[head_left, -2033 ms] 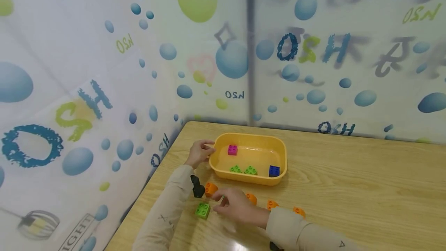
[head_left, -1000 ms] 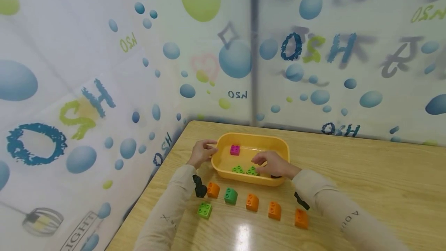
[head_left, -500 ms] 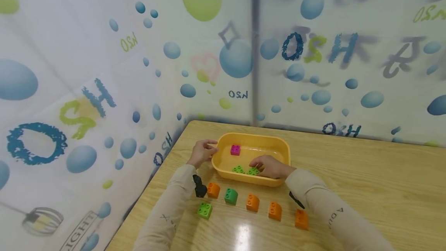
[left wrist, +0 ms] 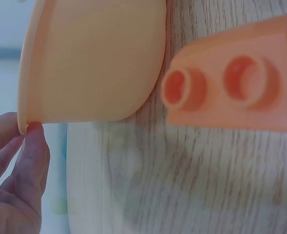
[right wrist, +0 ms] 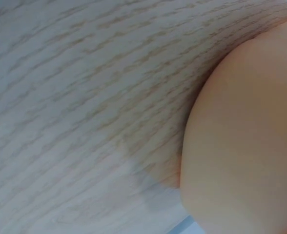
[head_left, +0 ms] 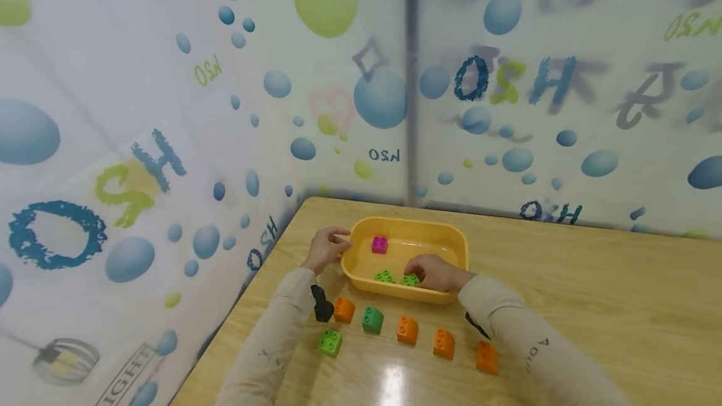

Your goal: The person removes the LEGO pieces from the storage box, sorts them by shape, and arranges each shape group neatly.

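Observation:
A yellow plastic tub stands at the back of the wooden table. My left hand pinches its left rim; the left wrist view shows the fingertips right at that edge. Inside the tub, my right hand has its fingers curled down onto a light green toy brick. Beside that brick lies another light green brick, and a magenta brick lies farther back. The right wrist view shows only the tub's outer wall and the tabletop; the hand is hidden there.
In front of the tub, a row holds several orange curved bricks and a dark green one. A light green square brick lies nearer. Black wrist straps show at the sleeves. Patterned curtains rise behind the table.
My right hand has moved from over the brick row into the tub, then leftward and down onto the light green brick. A dark green brick stands in the row. My left hand stays at the rim.

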`<state>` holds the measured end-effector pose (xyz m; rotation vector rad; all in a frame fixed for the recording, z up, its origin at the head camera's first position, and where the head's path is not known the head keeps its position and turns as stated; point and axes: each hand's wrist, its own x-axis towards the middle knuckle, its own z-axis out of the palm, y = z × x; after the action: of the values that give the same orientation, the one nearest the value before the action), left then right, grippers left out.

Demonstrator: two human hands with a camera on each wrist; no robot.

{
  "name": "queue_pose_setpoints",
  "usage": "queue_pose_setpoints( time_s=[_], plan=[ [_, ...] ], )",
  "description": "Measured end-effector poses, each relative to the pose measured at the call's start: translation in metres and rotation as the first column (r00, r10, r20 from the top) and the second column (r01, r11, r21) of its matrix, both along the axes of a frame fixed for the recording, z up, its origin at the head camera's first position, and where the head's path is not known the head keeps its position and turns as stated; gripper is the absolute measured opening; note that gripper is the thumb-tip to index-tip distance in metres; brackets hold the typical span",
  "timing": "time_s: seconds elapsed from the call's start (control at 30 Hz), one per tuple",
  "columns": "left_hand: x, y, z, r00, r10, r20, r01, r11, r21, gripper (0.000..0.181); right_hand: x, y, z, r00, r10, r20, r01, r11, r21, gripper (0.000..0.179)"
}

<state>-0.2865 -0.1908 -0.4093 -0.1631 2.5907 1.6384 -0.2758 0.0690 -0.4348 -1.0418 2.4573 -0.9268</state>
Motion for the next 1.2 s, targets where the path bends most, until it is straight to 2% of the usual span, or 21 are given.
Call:
queue_pose_setpoints(
  time_s=[0.13,0.37,0.63,0.73,0.87,1.03,1.2],
  plan=[
    [0.001,0.0,0.0,1.0,0.001,-0.003,-0.001,1.0,0.005,0.029,0.0,0.0,-0.001,1.0,-0.025,-0.008,0.025,1.0,-0.014,0.018],
    [0.003,0.0,-0.002,1.0,0.008,-0.013,-0.008,1.0,-0.011,0.029,0.003,-0.001,-0.003,0.993,-0.074,-0.094,0.071,0.997,-0.04,0.018],
    [0.004,0.0,-0.005,1.0,0.004,-0.003,-0.004,1.0,-0.013,0.029,0.007,-0.002,-0.004,0.984,-0.154,-0.089,0.146,0.985,-0.094,0.023],
    [0.004,0.0,-0.004,1.0,0.004,-0.006,-0.004,1.0,-0.017,0.028,0.007,-0.003,-0.004,0.977,-0.182,-0.113,0.17,0.979,-0.11,0.027],
    [0.003,0.001,-0.001,1.0,0.002,-0.01,-0.002,1.0,-0.019,0.029,0.007,-0.003,-0.003,0.965,-0.226,-0.132,0.205,0.966,-0.156,0.03],
    [0.002,0.001,0.001,1.0,0.007,-0.016,-0.008,1.0,-0.026,0.029,0.01,-0.003,0.002,0.952,-0.286,-0.107,0.256,0.939,-0.231,0.03],
    [0.002,0.002,0.0,1.0,0.008,-0.024,-0.008,1.0,-0.021,0.029,0.012,-0.002,0.005,0.945,-0.301,-0.125,0.259,0.926,-0.275,0.029]
  ],
)
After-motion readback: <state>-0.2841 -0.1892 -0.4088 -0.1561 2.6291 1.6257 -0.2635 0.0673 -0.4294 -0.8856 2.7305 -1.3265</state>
